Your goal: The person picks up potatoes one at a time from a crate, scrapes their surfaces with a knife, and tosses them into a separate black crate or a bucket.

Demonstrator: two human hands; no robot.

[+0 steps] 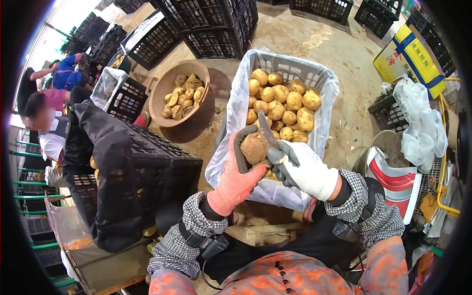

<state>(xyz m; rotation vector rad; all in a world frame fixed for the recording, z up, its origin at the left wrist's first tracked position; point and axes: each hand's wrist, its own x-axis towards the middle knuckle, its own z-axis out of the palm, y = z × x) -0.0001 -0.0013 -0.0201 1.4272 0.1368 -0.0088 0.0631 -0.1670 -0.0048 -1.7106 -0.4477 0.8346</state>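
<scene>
My left hand [235, 169], in a pink glove with dark grey palm, is closed around a brown, dirt-covered potato [254, 148]. A knife [267, 129] with a dull, soiled blade is in my right hand [299, 168], which wears a white glove with grey fingertips. The blade points up and away from me and passes along the potato's right side; its handle is hidden in my fingers. Below and beyond both hands stands a crate [320, 78] lined with white plastic, holding many yellow potatoes [282, 101].
A brown tub [158, 101] with more potatoes, some looking cut, stands left of the crate. Dark cloth drapes a black crate [167, 162] near my left arm. Stacked black crates [211, 37] rise beyond. A yellow carton [410, 61] is at right. A person [46, 105] sits at far left.
</scene>
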